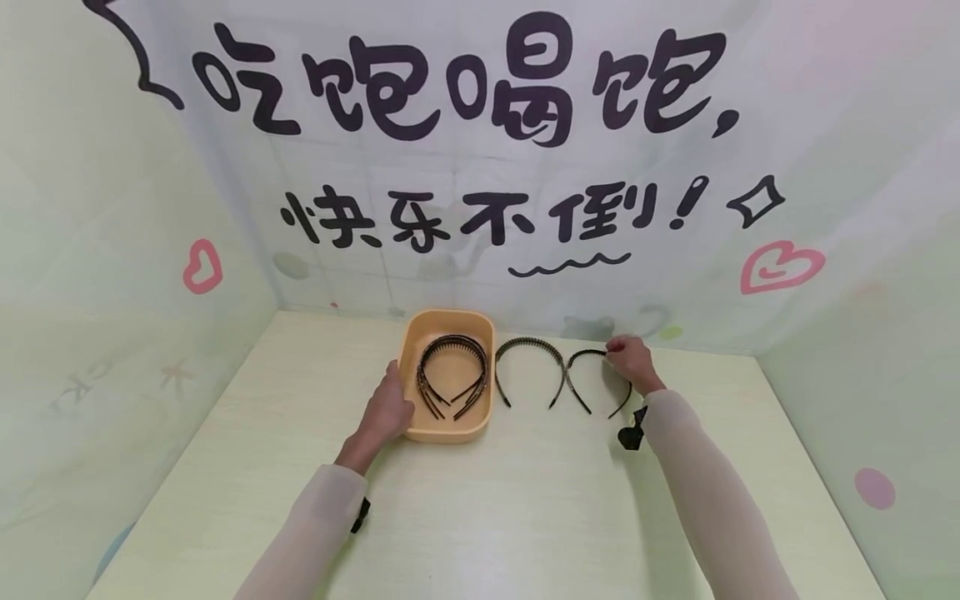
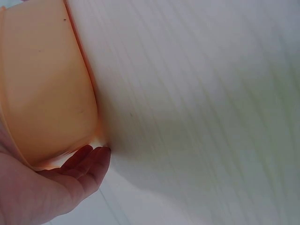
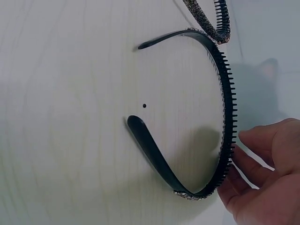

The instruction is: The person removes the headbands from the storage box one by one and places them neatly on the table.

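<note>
My left hand (image 1: 388,406) grips the left side of a pale orange plastic basin (image 1: 450,436); in the left wrist view its fingers (image 2: 96,171) reach around the outer wall near the base. Several dark headbands (image 1: 453,339) lie nested inside the basin. At the right, my right hand (image 1: 633,360) is at the upper right curve of a thin black toothed headband (image 1: 577,392). The right wrist view has its fingertips right at the toothed outer edge of that headband (image 3: 228,101), the thumb a little apart from it.
Another toothed headband (image 1: 531,342) lies between the basin and the right-hand headband, its arm close against the latter. All rest on a pale table (image 1: 480,517). A printed cloth wall (image 1: 450,167) rises right behind, with side walls left and right.
</note>
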`<act>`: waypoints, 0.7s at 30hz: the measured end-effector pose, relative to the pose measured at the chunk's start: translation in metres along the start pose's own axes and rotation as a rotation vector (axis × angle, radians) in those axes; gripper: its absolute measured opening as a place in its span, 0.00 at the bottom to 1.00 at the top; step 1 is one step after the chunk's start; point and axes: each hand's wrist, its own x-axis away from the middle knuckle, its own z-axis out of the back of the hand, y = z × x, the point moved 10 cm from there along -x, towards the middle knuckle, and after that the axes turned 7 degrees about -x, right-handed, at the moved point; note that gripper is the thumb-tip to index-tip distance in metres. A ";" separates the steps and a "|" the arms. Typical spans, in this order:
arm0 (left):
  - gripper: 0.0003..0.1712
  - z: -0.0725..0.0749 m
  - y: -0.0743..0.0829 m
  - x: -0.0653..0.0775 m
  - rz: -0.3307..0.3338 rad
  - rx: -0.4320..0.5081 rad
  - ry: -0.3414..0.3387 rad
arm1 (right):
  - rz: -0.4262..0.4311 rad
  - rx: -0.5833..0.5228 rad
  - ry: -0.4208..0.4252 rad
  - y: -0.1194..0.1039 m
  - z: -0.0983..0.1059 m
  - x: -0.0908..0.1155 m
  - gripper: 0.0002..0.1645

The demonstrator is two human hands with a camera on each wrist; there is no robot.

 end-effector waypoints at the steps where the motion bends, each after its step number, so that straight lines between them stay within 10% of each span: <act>1: 0.46 0.000 0.000 0.000 -0.004 -0.003 0.001 | 0.001 -0.004 0.002 0.000 0.000 0.001 0.20; 12: 0.47 -0.003 -0.004 -0.001 0.001 -0.002 -0.007 | 0.111 0.017 0.010 -0.036 -0.004 0.009 0.25; 21: 0.46 -0.004 -0.003 -0.003 -0.002 0.004 -0.016 | 0.115 -0.210 -0.098 -0.084 -0.042 0.022 0.24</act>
